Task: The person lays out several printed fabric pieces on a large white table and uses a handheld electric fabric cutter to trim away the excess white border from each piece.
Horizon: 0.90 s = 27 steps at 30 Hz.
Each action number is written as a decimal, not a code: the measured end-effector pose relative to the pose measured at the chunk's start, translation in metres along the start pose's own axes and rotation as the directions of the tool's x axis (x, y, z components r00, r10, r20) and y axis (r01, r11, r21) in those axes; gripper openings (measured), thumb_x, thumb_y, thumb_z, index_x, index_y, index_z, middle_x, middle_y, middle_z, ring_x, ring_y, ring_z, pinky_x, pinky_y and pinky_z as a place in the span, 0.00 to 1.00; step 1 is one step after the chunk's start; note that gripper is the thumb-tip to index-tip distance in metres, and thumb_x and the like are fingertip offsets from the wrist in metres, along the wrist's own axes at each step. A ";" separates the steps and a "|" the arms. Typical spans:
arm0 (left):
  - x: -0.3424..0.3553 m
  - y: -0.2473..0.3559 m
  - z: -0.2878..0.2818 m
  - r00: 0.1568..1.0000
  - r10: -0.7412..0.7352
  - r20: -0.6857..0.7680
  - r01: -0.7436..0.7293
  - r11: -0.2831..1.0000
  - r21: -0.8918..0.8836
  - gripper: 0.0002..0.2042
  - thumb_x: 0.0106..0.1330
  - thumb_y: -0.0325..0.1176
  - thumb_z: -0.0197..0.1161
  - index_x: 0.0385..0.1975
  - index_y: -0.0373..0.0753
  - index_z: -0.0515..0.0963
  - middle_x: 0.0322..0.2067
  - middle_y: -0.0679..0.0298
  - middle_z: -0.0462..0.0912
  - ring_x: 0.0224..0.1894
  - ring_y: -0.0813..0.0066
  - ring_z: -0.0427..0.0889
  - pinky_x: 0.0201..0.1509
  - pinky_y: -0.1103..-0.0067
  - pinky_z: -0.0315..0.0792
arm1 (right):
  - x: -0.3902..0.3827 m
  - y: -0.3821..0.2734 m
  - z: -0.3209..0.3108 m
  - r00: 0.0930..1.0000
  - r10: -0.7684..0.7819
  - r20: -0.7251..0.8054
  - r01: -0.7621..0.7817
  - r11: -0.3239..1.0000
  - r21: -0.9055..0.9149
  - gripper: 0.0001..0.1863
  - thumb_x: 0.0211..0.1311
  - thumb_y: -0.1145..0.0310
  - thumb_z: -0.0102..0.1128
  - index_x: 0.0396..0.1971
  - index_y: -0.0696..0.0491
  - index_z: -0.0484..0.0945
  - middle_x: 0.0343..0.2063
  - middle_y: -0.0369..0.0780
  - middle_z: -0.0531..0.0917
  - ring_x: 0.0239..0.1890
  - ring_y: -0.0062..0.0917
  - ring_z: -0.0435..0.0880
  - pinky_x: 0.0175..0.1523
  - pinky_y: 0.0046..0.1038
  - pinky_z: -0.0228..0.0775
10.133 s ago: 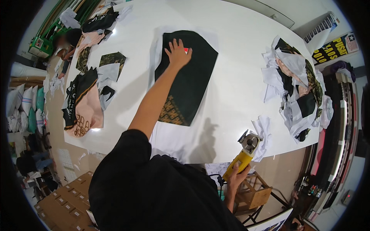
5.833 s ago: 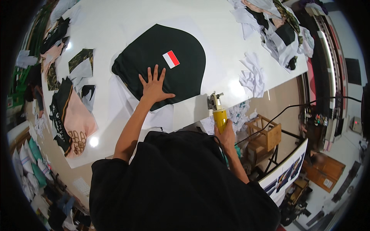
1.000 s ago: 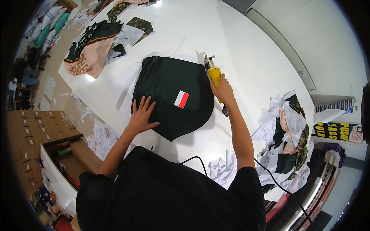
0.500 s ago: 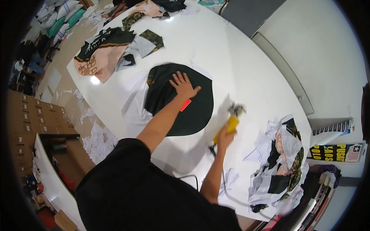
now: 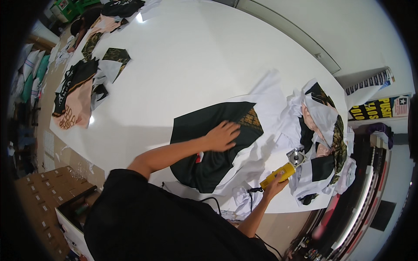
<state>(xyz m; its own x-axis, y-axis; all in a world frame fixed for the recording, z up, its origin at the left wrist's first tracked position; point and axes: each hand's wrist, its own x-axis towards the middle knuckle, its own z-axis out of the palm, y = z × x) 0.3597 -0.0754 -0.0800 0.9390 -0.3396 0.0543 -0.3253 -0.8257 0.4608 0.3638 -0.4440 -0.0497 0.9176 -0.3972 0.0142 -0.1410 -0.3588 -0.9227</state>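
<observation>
A dark green fabric panel (image 5: 198, 126) with a gold-patterned corner (image 5: 251, 121) lies on the white table in front of me. My left hand (image 5: 223, 136) rests on it near that corner, slightly blurred, fingers stretched out. A small red-and-white patch (image 5: 199, 157) shows beside my left forearm. Around the yellow body of an electric round-blade cloth cutter (image 5: 278, 175) my right hand (image 5: 275, 186) is closed. The cutter's metal head is beside the heap of scraps, and a black cord trails from its rear. White fabric (image 5: 266, 93) spreads out beyond and beside the green panel.
A heap of white, green, peach and camouflage scraps (image 5: 322, 130) lies at the table's right. Printed peach and black pieces (image 5: 76, 95) lie at the far left. Cardboard boxes (image 5: 43, 200) stand on the floor at left. A long machine (image 5: 361, 187) stands at right.
The green panel has turned, its patterned corner going from the left side to the right. My right hand has carried the cutter rightward to the scrap heap. The view has shifted.
</observation>
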 end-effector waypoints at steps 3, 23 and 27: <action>0.060 -0.053 0.046 0.976 -0.027 -0.216 0.055 0.991 0.126 0.38 0.72 0.62 0.51 0.74 0.39 0.64 0.76 0.53 0.58 0.79 0.53 0.53 0.81 0.49 0.42 | 0.000 0.006 0.004 0.997 -0.072 0.018 0.073 0.992 -0.106 0.24 0.75 0.57 0.59 0.54 0.63 0.66 0.42 0.50 0.82 0.39 0.31 0.86 0.43 0.31 0.81; -0.107 -0.120 -0.042 0.684 -0.710 -0.168 0.728 0.680 0.086 0.61 0.52 0.79 0.61 0.80 0.47 0.48 0.81 0.51 0.36 0.81 0.38 0.33 0.71 0.28 0.30 | -0.094 -0.016 0.089 0.856 0.003 0.517 0.063 0.992 -0.109 0.20 0.72 0.64 0.60 0.54 0.62 0.67 0.37 0.47 0.85 0.35 0.29 0.86 0.40 0.30 0.79; -0.187 -0.111 -0.075 0.746 -0.664 0.058 0.653 0.746 0.132 0.67 0.41 0.75 0.73 0.81 0.54 0.45 0.81 0.52 0.33 0.81 0.35 0.32 0.71 0.27 0.31 | -0.116 -0.037 0.080 0.841 -0.080 0.536 0.195 0.967 -0.161 0.23 0.70 0.64 0.62 0.54 0.64 0.67 0.35 0.51 0.85 0.36 0.38 0.88 0.42 0.37 0.79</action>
<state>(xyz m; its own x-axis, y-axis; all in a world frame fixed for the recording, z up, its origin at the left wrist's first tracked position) 0.2280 0.1133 -0.0746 0.9098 0.2687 -0.3163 0.3559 -0.8971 0.2617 0.2927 -0.3168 -0.0480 0.9817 0.1474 -0.1205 -0.0174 -0.5608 -0.8278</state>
